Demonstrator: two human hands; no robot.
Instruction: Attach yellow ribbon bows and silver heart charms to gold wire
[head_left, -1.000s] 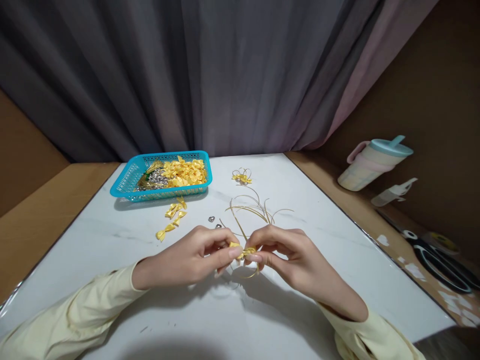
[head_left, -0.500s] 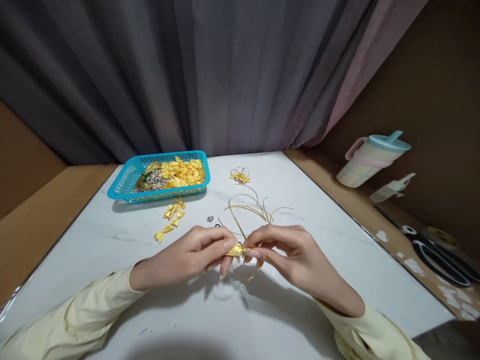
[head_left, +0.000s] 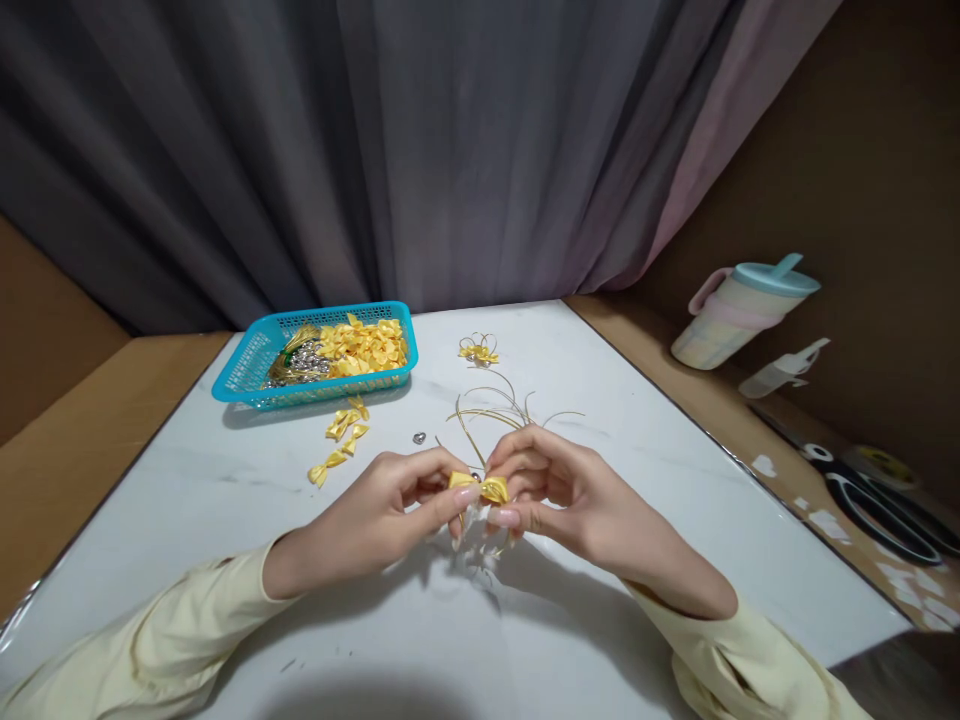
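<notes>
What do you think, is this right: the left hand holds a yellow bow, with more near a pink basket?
The plastic basket is blue, not pink, in the head view. The left hand holds a yellow bow, and more bows lie near the basket.

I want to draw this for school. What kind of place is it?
Probably a craft table: there are yellow bows in a blue basket, loose gold cords, and scissors off to the right.
</notes>
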